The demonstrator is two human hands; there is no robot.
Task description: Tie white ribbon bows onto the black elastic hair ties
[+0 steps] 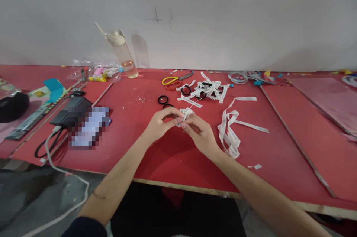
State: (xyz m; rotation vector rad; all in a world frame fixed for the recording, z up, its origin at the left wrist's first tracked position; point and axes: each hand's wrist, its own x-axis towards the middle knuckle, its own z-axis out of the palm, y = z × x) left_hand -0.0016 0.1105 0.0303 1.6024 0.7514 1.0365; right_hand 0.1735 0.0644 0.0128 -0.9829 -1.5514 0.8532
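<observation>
Near the middle of the red table, my left hand (164, 121) and my right hand (199, 129) meet with their fingertips pinched on a white printed ribbon (186, 112). The ribbon is bunched between the fingers, so part of it is hidden. Just beyond my left hand lie two black rings (163, 99), one partly covered by the hand. A tangled pile of white ribbon pieces (213, 89) with black rings among them sits beyond my right hand. Longer loose ribbon (230, 133) lies to the right of that hand.
Yellow-handled scissors (170, 80) lie at the back, beside the ribbon pile. A drink bottle (124, 55) stands by the white wall. To the left are a blurred phone-like object (90, 127), a black adapter (67, 112) and a white cable (83, 181). Raised strips cross the table at right.
</observation>
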